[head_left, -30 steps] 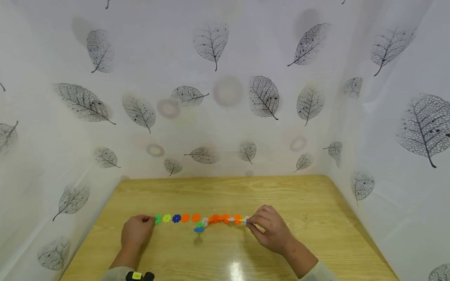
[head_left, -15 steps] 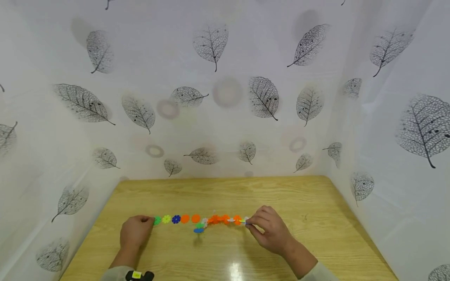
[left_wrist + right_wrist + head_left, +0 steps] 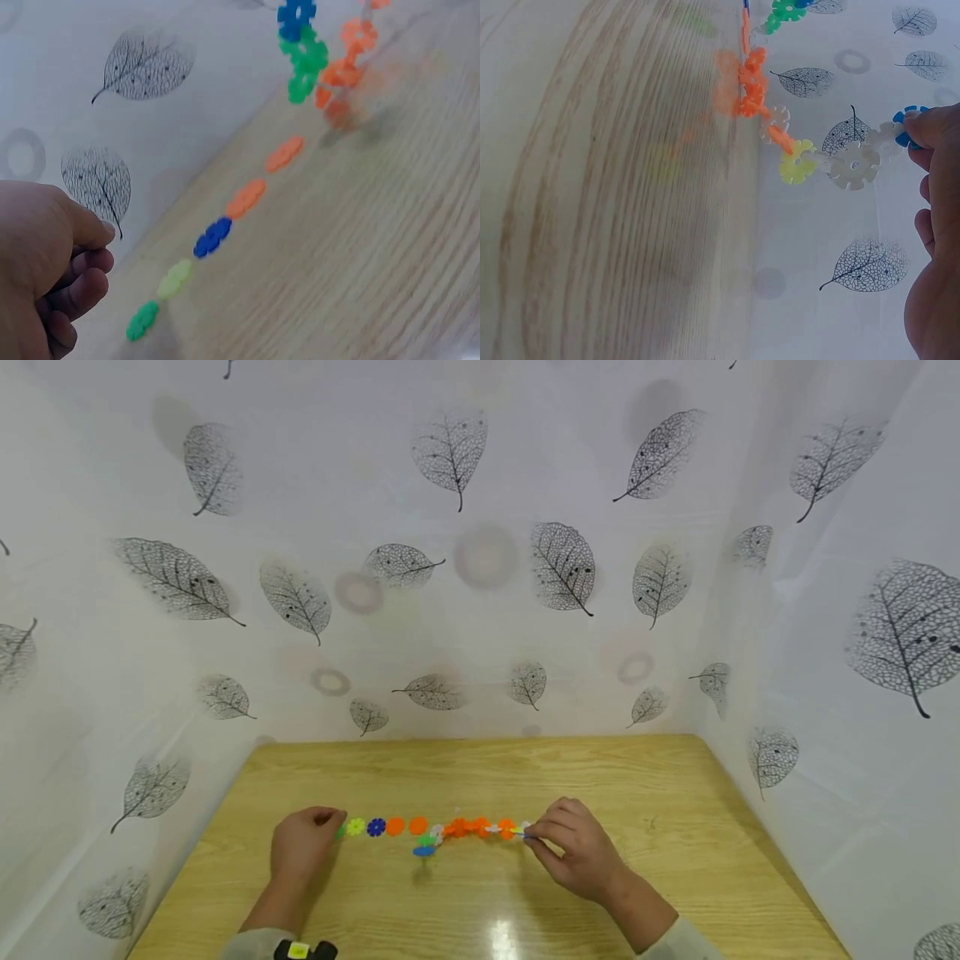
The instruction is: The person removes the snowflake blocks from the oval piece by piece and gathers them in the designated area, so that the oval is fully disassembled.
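My right hand (image 3: pixel 581 852) pinches a blue notched plastic disc (image 3: pixel 904 136) at the end of a chain of interlocking flower-shaped discs. Along the chain run white discs (image 3: pixel 855 165), a yellow disc (image 3: pixel 797 162), orange discs (image 3: pixel 752 86) and a green disc (image 3: pixel 787 9). Loose discs lie in a row on the table: green (image 3: pixel 142 321), yellow-green (image 3: pixel 175 280), dark blue (image 3: pixel 213 238) and two orange ones, the nearer of them an orange disc (image 3: pixel 246 199). My left hand (image 3: pixel 303 843) hovers by the green end with fingers loosely curled, holding nothing; it partly covers the green disc in the head view.
The wooden table (image 3: pixel 480 777) reaches back to a white curtain (image 3: pixel 480 635) printed with leaves, which also stands along both sides. A blue disc (image 3: pixel 424 852) forms the chain's other end, hanging toward the front. A dark device (image 3: pixel 303 950) sits at the left wrist.
My left hand has moved slightly right and away from me, from beside the green disc to partly over it. The right hand and the chain stay where they were.
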The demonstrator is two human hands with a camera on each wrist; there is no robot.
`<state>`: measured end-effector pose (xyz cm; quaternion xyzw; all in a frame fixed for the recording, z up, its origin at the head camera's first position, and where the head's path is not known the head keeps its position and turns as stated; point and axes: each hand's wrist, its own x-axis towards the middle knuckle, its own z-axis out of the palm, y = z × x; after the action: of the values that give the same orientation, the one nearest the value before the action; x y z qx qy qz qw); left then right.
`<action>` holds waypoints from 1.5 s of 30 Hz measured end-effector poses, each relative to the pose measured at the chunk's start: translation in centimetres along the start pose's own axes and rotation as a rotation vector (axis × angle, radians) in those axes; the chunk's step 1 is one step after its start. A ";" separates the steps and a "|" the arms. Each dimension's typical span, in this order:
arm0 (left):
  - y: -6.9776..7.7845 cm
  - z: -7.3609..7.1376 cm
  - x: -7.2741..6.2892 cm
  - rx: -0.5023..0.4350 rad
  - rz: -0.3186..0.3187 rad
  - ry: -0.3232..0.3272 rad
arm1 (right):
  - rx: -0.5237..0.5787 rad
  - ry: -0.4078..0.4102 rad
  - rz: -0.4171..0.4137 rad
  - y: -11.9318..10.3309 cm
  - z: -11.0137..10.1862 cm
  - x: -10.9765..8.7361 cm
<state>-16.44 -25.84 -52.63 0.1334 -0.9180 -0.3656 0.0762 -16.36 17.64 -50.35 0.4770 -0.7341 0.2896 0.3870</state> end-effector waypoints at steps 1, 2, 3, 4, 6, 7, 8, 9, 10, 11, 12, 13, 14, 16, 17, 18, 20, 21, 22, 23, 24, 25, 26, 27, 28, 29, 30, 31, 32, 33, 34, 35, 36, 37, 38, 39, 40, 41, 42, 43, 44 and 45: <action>0.4 0.0 -0.1 -0.010 0.013 0.004 | 0.001 0.001 -0.001 0.0 0.0 0.0; 0.8 0.0 -0.3 -0.020 0.027 0.007 | 0.002 0.002 -0.002 0.0 0.0 0.0; 1.2 0.0 -0.4 -0.029 0.045 0.010 | 0.002 0.002 -0.003 0.0 0.0 0.0; 1.6 0.0 -0.5 -0.040 0.061 0.010 | 0.002 0.004 -0.005 0.0 0.0 0.0; 2.4 0.1 -0.8 -0.065 0.091 0.010 | 0.004 0.006 -0.007 0.0 0.1 0.0; 2.9 0.2 -1.0 -0.080 0.104 0.008 | 0.004 0.006 -0.008 0.0 0.1 -0.1; 3.4 0.3 -1.1 -0.097 0.119 0.002 | 0.004 0.007 -0.008 0.0 0.1 -0.1; 3.9 0.4 -1.3 -0.115 0.131 -0.006 | 0.005 0.009 -0.008 0.0 0.1 -0.1; 4.4 0.6 -1.4 -0.131 0.140 -0.015 | 0.007 0.010 -0.008 0.0 0.1 -0.1; 4.9 0.7 -1.6 -0.146 0.150 -0.024 | 0.008 0.011 -0.007 0.0 0.1 0.0; 5.4 0.7 -1.8 -0.161 0.155 -0.037 | 0.010 0.013 -0.008 0.0 0.1 0.0; 5.9 0.8 -2.0 -0.176 0.157 -0.051 | 0.013 0.013 -0.008 0.0 0.1 0.0; 6.3 0.9 -2.3 -0.192 0.162 -0.063 | 0.014 0.014 -0.009 0.0 0.1 0.0; 7.1 1.1 -2.7 -0.220 0.167 -0.090 | 0.015 0.014 -0.011 -0.1 0.1 0.0; 7.5 1.2 -2.9 -0.234 0.173 -0.100 | 0.015 0.014 -0.011 -0.1 0.2 0.0; 7.8 1.4 -3.1 -0.251 0.179 -0.114 | 0.016 0.015 -0.011 -0.1 0.2 0.0; 8.3 1.8 -3.4 -0.282 0.193 -0.137 | 0.016 0.016 -0.008 -0.2 0.2 0.0; 8.6 2.1 -3.6 -0.303 0.198 -0.153 | 0.018 0.017 -0.007 -0.2 0.2 0.0; 8.8 2.3 -3.7 -0.317 0.208 -0.166 | 0.018 0.017 -0.006 -0.2 0.2 0.0; 9.0 2.5 -3.9 -0.336 0.214 -0.179 | 0.018 0.017 -0.006 -0.2 0.2 0.0; 9.2 2.8 -4.0 -0.350 0.223 -0.191 | 0.018 0.018 -0.007 -0.3 0.2 0.0; 9.4 3.0 -4.2 -0.360 0.233 -0.202 | 0.018 0.017 -0.007 -0.3 0.2 0.0; 9.7 3.2 -4.3 -0.369 0.249 -0.209 | 0.015 0.019 -0.010 -0.3 0.2 0.0; 10.0 3.4 -4.5 -0.379 0.263 -0.215 | 0.013 0.020 -0.013 -0.3 0.2 0.0; 10.3 3.6 -4.6 -0.381 0.280 -0.217 | 0.011 0.020 -0.014 -0.3 0.2 0.0; 10.6 3.8 -4.7 -0.386 0.295 -0.222 | 0.011 0.021 -0.016 -0.3 0.2 0.0; 10.9 4.1 -4.9 -0.387 0.312 -0.224 | 0.012 0.020 -0.016 -0.3 0.2 0.0; 11.2 4.3 -5.0 -0.392 0.327 -0.228 | 0.011 0.020 -0.018 -0.3 0.2 0.0; 11.5 4.6 -5.1 -0.395 0.342 -0.231 | 0.012 0.019 -0.020 -0.3 0.2 0.0; 11.7 4.8 -5.3 -0.398 0.359 -0.240 | 0.015 0.016 -0.017 -0.3 0.1 0.0; 12.0 5.1 -5.4 -0.396 0.380 -0.248 | 0.018 0.013 -0.016 -0.4 0.1 0.0; 12.3 5.4 -5.5 -0.392 0.402 -0.255 | 0.021 0.012 -0.015 -0.4 0.1 0.0; 12.6 5.6 -5.7 -0.390 0.424 -0.265 | 0.021 0.009 -0.014 -0.4 0.1 0.1; 12.9 5.9 -5.8 -0.395 0.449 -0.278 | 0.022 0.008 -0.015 -0.4 0.1 0.1; 13.2 6.2 -6.0 -0.395 0.473 -0.289 | 0.021 0.007 -0.015 -0.5 0.1 0.1; 13.5 6.4 -6.1 -0.399 0.498 -0.300 | 0.019 0.007 -0.016 -0.5 0.0 0.1; 13.8 6.7 -6.3 -0.407 0.518 -0.307 | 0.016 0.008 -0.019 -0.5 0.0 0.2; 14.0 6.9 -6.4 -0.416 0.535 -0.317 | 0.012 0.009 -0.022 -0.5 0.0 0.2; 14.3 7.1 -6.6 -0.432 0.550 -0.327 | 0.009 0.009 -0.023 -0.5 0.0 0.2; 14.5 7.4 -6.7 -0.440 0.565 -0.333 | 0.006 0.009 -0.025 -0.5 0.0 0.2; 14.7 7.6 -6.9 -0.448 0.574 -0.340 | 0.004 0.011 -0.027 -0.5 0.0 0.3; 14.9 7.7 -7.0 -0.462 0.586 -0.347 | 0.003 0.012 -0.026 -0.5 0.1 0.3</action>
<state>-14.39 -8.33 -48.17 -0.2181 -0.8101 -0.5420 0.0490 -16.01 17.29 -50.12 0.4855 -0.7249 0.2885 0.3943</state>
